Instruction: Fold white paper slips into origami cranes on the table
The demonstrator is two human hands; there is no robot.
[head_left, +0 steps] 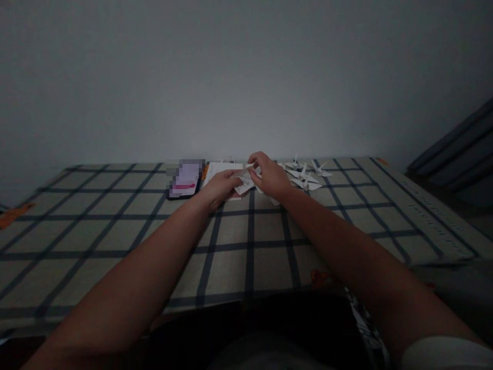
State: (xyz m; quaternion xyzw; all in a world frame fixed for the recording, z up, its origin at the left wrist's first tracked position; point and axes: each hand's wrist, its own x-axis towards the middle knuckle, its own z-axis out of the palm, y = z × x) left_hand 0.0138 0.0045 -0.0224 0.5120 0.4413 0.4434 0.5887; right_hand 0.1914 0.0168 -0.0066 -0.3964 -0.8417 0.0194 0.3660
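Between my two hands is a white piece of folded paper, held just above the far part of the table. My left hand grips its left side, thumb on top and fingers beneath. My right hand pinches the paper's upper right part, with its fingers bent over it. Close to the right hand stand several white origami cranes. White paper sheets lie behind and under my left hand. The exact folds of the held paper are too small and dim to make out.
A phone with a blurred, lit screen lies left of my hands. The table carries a checked cloth and meets a plain wall at the back. Dark draped fabric is at the far right.
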